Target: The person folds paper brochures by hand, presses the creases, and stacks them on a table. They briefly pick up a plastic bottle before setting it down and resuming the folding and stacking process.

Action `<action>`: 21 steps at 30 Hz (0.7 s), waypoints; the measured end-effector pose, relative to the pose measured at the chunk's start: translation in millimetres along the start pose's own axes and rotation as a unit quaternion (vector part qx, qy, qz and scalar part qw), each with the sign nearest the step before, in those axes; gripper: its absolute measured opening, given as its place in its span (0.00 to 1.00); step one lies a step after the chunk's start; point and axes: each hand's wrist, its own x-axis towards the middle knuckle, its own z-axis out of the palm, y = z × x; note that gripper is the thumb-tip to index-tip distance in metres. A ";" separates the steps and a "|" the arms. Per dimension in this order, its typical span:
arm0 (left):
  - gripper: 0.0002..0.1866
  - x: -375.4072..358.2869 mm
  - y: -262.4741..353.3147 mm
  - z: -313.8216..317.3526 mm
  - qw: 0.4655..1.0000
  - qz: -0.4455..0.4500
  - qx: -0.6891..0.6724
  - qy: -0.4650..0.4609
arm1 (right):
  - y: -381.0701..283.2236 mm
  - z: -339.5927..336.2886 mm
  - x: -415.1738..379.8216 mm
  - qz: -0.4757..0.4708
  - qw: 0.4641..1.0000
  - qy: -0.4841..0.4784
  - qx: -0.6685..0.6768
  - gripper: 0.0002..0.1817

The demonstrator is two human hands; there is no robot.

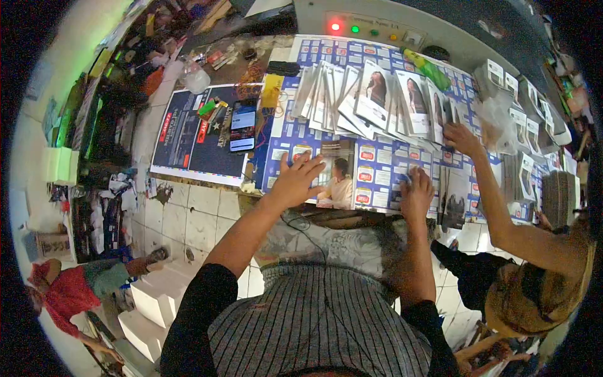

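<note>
My left hand [296,179] lies with its fingers spread at the left edge of a printed photo card [339,182], which shows a figure in light clothing. My right hand [416,193] rests on the blue printed sheet [367,179] to the right of that card, fingers apart and nothing visible in them. Beyond both hands, a fanned pile of cards with portrait pictures [375,94] covers the middle of the sheet. A narrow stack of dark photo cards [453,195] stands to the right of my right hand.
A co-worker's hand [461,138] touches the pile's right end. A phone [243,127] lies on the left, beside a dark poster [188,138]. Packed card stacks [524,119] and plastic wrap [496,119] are at the right. Another person [75,289] is at the lower left.
</note>
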 end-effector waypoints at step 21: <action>0.43 9.5 13.0 -11.1 0.994 -0.045 -0.031 -0.098 | -77.5 -32.5 -4.7 -0.175 0.974 -0.141 -0.013 0.30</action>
